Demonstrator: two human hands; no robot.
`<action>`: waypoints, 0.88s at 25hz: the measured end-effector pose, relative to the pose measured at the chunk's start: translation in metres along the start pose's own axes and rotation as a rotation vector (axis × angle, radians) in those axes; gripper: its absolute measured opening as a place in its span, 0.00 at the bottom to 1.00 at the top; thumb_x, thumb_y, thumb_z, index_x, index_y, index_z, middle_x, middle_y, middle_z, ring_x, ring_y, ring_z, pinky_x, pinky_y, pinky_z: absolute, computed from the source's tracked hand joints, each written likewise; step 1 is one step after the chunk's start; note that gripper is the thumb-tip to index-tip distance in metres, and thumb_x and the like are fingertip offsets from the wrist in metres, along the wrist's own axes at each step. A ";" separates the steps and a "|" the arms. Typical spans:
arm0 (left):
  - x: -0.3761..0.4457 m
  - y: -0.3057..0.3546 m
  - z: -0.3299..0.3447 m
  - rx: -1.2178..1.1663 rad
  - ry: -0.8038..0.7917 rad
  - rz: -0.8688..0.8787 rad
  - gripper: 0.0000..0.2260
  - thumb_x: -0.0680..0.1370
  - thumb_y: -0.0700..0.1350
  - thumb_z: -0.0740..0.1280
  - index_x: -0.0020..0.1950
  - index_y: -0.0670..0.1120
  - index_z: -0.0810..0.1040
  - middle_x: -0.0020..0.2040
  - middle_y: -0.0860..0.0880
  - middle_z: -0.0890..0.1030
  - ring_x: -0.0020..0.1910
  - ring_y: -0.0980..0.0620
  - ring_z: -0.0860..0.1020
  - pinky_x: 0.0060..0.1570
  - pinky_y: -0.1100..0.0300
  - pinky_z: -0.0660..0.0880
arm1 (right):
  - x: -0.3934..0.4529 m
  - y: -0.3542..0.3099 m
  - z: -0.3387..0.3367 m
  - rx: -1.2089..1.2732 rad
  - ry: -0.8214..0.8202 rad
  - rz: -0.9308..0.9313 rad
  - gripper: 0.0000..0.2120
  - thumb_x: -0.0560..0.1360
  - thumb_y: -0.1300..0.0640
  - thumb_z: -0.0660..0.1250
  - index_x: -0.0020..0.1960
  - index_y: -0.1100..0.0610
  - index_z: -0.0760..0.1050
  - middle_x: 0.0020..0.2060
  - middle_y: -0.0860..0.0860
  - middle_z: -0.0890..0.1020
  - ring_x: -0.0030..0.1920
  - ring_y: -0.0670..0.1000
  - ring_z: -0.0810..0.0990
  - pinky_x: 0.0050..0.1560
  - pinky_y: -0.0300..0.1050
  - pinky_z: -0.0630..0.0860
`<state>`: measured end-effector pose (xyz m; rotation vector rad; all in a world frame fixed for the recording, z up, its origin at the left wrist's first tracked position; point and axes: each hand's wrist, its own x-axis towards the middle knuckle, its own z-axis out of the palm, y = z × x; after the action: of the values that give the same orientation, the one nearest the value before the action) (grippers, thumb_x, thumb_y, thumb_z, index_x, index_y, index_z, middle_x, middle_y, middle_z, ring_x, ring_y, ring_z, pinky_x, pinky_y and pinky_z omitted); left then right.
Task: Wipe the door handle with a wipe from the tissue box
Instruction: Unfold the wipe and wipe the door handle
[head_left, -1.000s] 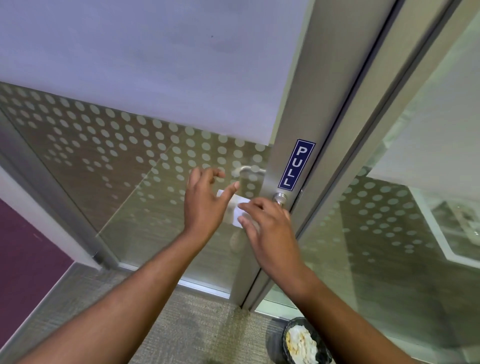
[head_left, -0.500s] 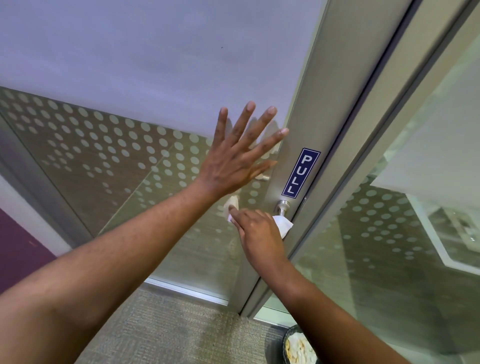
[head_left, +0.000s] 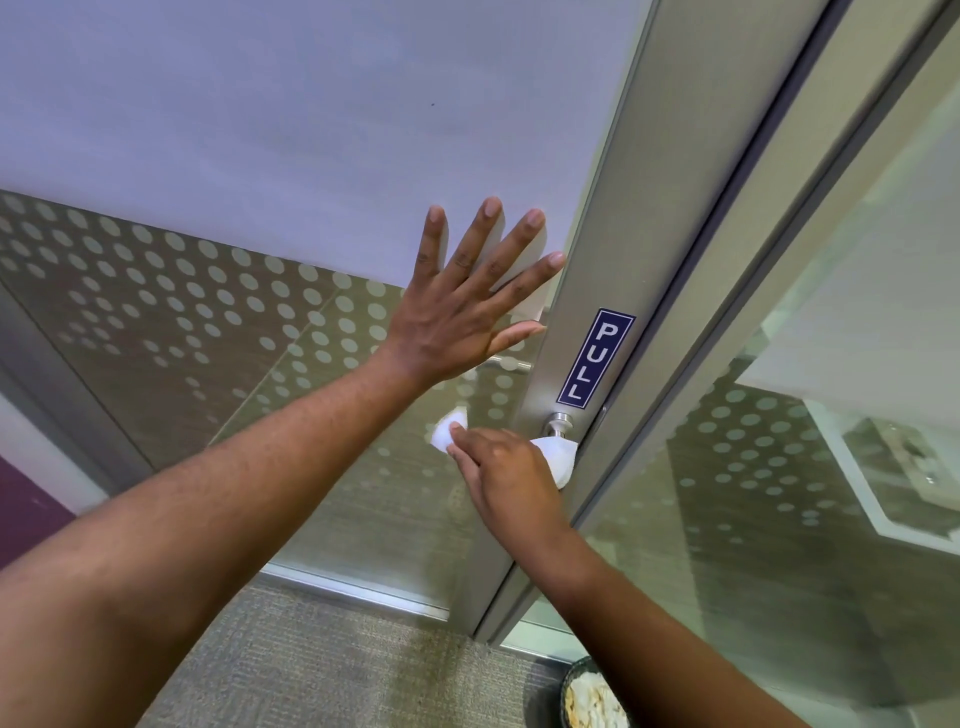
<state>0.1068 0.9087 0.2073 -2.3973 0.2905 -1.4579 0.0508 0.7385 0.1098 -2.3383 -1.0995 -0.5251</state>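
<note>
A metal door handle (head_left: 558, 423) juts from the aluminium door frame, just below a blue PULL sticker (head_left: 595, 357). My right hand (head_left: 506, 480) wraps a white wipe (head_left: 555, 457) over the lever; the lever itself is hidden under hand and wipe, and only its round base shows. An end of the wipe pokes out left of my fingers. My left hand (head_left: 465, 306) lies flat with fingers spread on the frosted glass door (head_left: 234, 130), above and left of the handle. No tissue box is in view.
A glass side panel (head_left: 779, 467) with a dot pattern stands right of the frame. A dark bin (head_left: 592, 696) holding crumpled white paper sits on the grey carpet by the door's foot. A purple wall strip is at far left.
My left hand left the wipe, rose and spread flat on the glass. My right hand slid the wipe right along the lever toward its base.
</note>
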 end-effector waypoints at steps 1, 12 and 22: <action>0.000 0.000 0.000 0.002 0.010 0.003 0.33 0.84 0.71 0.57 0.84 0.54 0.62 0.81 0.43 0.70 0.77 0.32 0.71 0.70 0.23 0.63 | 0.002 -0.003 0.001 -0.010 -0.001 0.011 0.08 0.80 0.56 0.69 0.56 0.57 0.84 0.37 0.52 0.86 0.38 0.55 0.83 0.39 0.46 0.75; -0.005 -0.001 0.010 -0.011 0.016 0.016 0.36 0.85 0.71 0.53 0.86 0.56 0.45 0.86 0.47 0.36 0.85 0.40 0.36 0.78 0.29 0.40 | -0.022 0.032 -0.009 -0.015 -0.003 -0.100 0.10 0.79 0.58 0.72 0.59 0.54 0.84 0.50 0.52 0.88 0.44 0.55 0.84 0.43 0.47 0.80; -0.006 -0.002 0.012 -0.021 0.030 0.023 0.36 0.84 0.71 0.55 0.86 0.56 0.47 0.86 0.47 0.34 0.84 0.41 0.33 0.78 0.30 0.39 | -0.019 0.019 -0.009 0.016 -0.017 0.006 0.07 0.80 0.55 0.70 0.56 0.52 0.84 0.47 0.50 0.88 0.43 0.54 0.84 0.41 0.46 0.80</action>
<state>0.1144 0.9144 0.1979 -2.3825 0.3410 -1.4894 0.0528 0.7118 0.1013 -2.3358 -1.1005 -0.4930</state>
